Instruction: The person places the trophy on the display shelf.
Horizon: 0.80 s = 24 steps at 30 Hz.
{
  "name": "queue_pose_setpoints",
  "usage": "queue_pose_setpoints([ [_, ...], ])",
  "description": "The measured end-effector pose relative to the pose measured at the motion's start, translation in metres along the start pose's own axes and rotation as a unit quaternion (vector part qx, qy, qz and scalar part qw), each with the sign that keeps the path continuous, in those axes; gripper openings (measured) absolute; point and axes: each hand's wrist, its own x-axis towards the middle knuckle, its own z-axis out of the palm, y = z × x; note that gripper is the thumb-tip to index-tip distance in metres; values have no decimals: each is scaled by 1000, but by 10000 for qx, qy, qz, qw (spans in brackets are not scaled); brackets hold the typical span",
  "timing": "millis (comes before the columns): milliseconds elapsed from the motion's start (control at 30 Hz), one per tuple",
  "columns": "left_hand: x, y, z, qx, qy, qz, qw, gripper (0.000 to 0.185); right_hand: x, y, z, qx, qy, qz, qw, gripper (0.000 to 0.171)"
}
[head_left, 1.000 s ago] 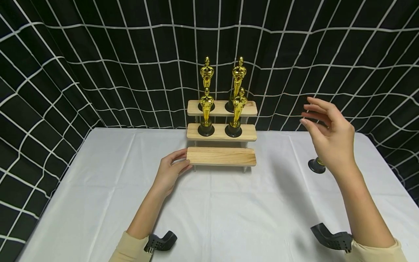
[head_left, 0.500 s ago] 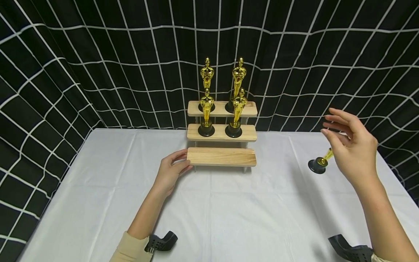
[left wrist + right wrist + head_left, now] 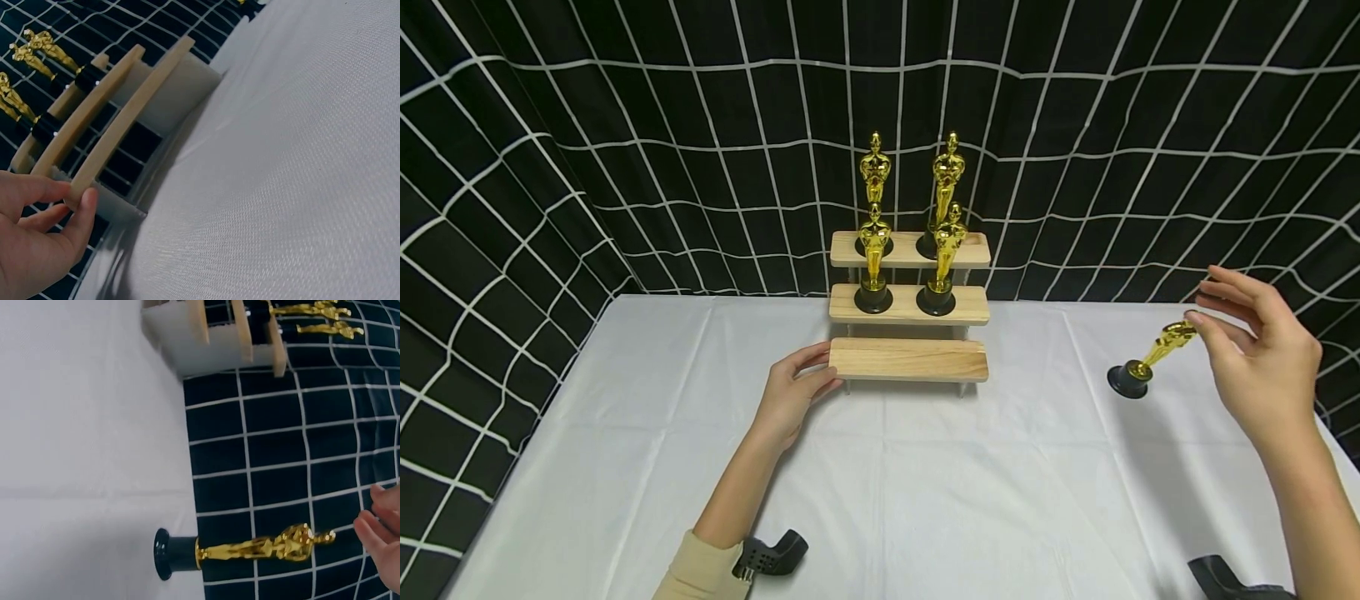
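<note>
A three-tier wooden stand point(image 3: 908, 359) sits at the back of the white table. Two gold statuettes point(image 3: 875, 171) stand on its top shelf and two more point(image 3: 873, 258) on the middle shelf; the lowest shelf is bare. My left hand point(image 3: 820, 367) pinches the left end of the lowest shelf point(image 3: 125, 122), thumb under and fingers on top point(image 3: 69, 190). A single gold statuette point(image 3: 1150, 358) on a black base stands on the table at the right. My right hand point(image 3: 1206, 304) hovers beside its head with fingers spread, holding nothing; in the right wrist view the fingertips point(image 3: 375, 515) sit just apart from the statuette point(image 3: 262, 548).
A black curtain with a white grid point(image 3: 625, 167) closes off the back and both sides. The white tablecloth point(image 3: 925, 483) spreads between the stand and me. The table's right edge point(image 3: 1330, 417) runs close behind the lone statuette.
My right hand has swung right and down, from beside the stand to the head of the lone statuette. The left hand and stand have not moved.
</note>
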Motion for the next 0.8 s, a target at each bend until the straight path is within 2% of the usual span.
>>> queue_pose_setpoints([
  [167, 0, 0, 0, 23, 11, -13, 10000, 47, -1, 10, -3, -152, -36, 143, 9998, 61],
  [400, 1, -1, 0, 42, 22, -20, 10000, 47, -1, 22, -1, -239, -222, 816, 9961, 59],
  [500, 1, -1, 0, 72, 19, -19, 10000, 47, -1, 30, 0, -169, -287, 977, 9947, 59],
  [800, 0, -1, -1, 89, -7, 2, 10000, 47, -3, 56, 5, 211, -656, 596, 9958, 62],
])
